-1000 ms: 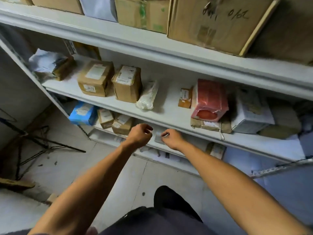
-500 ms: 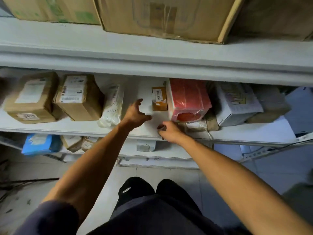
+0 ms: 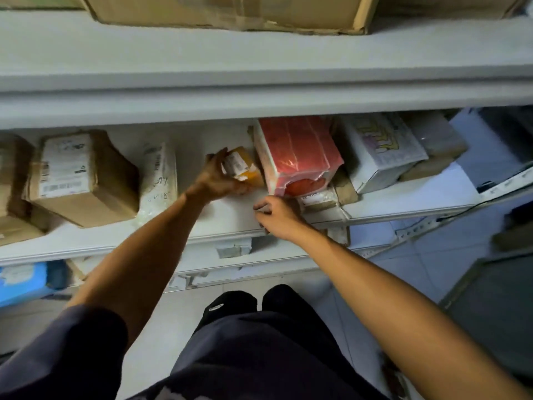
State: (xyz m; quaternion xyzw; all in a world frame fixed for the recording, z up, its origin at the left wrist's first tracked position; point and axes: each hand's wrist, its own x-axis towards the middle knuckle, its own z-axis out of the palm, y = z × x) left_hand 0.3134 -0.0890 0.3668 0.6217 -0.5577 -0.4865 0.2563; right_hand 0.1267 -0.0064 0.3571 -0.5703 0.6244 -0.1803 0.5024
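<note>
Up on the middle shelf (image 3: 230, 217), the left hand (image 3: 215, 180) reaches in with its arm stretched long. Its thumb is above and its fingers are curled beneath a small orange box (image 3: 243, 166), gripping it just beside the red package (image 3: 297, 151). The box is tilted, and its lower corner is hidden behind the fingers, so I cannot tell whether it touches the shelf. Its white label is too blurred to read. The right hand (image 3: 277, 216) hangs at the shelf's front edge, below the red package, fingers bent in toward the thumb. Whether they pinch anything I cannot tell, since the fingertips turn away. A big carton (image 3: 230, 10) on the shelf above is cut off at the top.
</note>
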